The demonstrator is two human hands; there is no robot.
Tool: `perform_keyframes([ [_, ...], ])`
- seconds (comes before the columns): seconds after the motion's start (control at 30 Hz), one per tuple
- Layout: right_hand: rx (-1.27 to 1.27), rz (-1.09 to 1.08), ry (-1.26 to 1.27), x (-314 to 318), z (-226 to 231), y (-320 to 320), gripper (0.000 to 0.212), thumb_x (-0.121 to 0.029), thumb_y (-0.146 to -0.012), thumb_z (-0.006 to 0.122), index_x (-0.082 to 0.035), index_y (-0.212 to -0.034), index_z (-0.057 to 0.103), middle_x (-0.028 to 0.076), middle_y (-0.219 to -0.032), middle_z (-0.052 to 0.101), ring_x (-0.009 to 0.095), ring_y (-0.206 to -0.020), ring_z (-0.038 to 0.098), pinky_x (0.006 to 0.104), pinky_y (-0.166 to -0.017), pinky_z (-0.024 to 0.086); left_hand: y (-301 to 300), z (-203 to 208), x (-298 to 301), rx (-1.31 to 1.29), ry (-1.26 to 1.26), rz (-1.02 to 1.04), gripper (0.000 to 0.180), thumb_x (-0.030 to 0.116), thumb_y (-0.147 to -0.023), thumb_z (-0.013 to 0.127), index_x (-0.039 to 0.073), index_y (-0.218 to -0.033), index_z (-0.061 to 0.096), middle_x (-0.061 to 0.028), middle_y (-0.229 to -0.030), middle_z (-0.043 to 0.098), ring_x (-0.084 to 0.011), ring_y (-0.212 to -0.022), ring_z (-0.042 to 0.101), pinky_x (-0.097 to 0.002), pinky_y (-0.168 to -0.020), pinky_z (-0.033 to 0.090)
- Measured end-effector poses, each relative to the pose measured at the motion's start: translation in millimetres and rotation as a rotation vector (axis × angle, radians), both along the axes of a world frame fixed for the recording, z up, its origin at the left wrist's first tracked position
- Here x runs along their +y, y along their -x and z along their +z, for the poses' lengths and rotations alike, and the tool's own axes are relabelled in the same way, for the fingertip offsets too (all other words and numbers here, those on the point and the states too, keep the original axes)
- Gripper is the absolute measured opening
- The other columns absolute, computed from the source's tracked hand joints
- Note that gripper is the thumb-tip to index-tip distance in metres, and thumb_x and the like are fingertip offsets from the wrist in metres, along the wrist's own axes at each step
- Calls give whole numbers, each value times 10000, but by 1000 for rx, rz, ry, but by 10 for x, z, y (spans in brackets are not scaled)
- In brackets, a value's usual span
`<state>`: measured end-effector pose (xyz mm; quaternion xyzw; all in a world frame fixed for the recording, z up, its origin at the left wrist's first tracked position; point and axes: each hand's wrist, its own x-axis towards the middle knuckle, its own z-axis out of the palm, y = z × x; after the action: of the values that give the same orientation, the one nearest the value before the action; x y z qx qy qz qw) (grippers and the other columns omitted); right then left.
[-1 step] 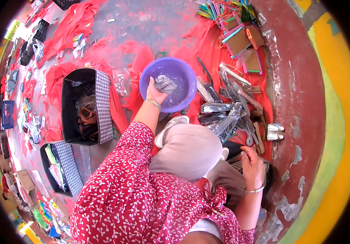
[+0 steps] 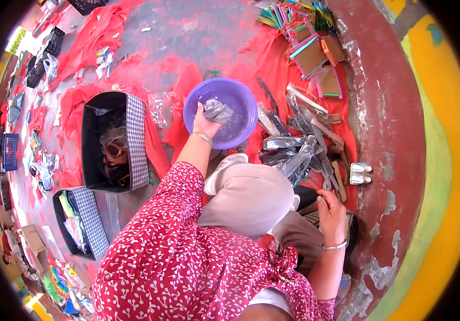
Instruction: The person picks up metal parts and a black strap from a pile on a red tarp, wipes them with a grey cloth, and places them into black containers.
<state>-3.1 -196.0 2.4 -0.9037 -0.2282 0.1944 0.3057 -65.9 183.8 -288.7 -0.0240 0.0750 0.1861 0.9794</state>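
Note:
A crumpled grey cloth (image 2: 219,111) is bunched in my left hand (image 2: 204,124), which reaches into the round purple basin (image 2: 248,119). The cloth looks wet, and liquid shows in the basin around it. My left fingers are partly hidden by the cloth. By my right knee, my right hand (image 2: 332,213) is raised with its fingers loosely bent and apart, and nothing shows in it. Several long plastic-wrapped items (image 2: 298,160) lie in a pile just beyond my right hand.
To the left stand a large checked fabric box (image 2: 135,140) holding brown straps and a smaller checked box (image 2: 94,222). Colourful framed boards (image 2: 311,55) are heaped at the far right. A white object (image 2: 360,173) sits on the red ledge (image 2: 396,117). Red cloth covers parts of the floor.

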Motion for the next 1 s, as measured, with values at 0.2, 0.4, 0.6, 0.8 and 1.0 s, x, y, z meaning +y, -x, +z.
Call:
perform_keyframes([
  [0.2, 6, -74, -28, -179, -269, -73, 176, -105, -826, 534, -24, -970, 593, 124, -664, 621, 197, -611, 613, 308, -572, 461, -62, 807, -179, 374, 10, 3, 526, 524, -881, 341, 88, -1120, 513, -133, -1133, 539, -344, -1097, 473, -554, -947, 321],
  [0.4, -72, -56, -9, -158, -319, -199, 178, -146, -825, 540, -33, -946, 603, 135, -696, 629, 229, -637, 624, 324, -596, 469, -152, 599, -31, 365, 153, 240, 331, 289, -822, 602, 104, -1081, 512, -121, -1109, 542, -348, -1071, 491, -612, -901, 336],
  [0.6, -52, -83, -32, -132, -366, -197, 155, -120, -802, 557, -41, -926, 606, 143, -770, 631, 261, -691, 621, 333, -630, 473, 2, 760, -23, 253, 146, 161, 273, 151, -776, 661, 64, -999, 529, -118, -1086, 550, -340, -1066, 494, -591, -900, 364],
  [0.8, -83, -89, -57, -195, -519, -239, 160, -126, -802, 560, -46, -934, 604, 148, -774, 631, 278, -720, 623, 341, -644, 477, 55, 890, -87, 365, 36, 116, 320, 29, -755, 641, 6, -1041, 501, -151, -1079, 550, -347, -1056, 501, -585, -913, 371],
  [1.0, -54, -66, -93, -103, -483, -223, 165, -128, -798, 563, -48, -936, 603, 150, -753, 629, 282, -679, 623, 346, -620, 479, 44, 723, -25, 446, 9, 50, 250, -57, -751, 578, -7, -980, 490, -178, -1041, 548, -343, -1017, 529, -573, -873, 421],
])
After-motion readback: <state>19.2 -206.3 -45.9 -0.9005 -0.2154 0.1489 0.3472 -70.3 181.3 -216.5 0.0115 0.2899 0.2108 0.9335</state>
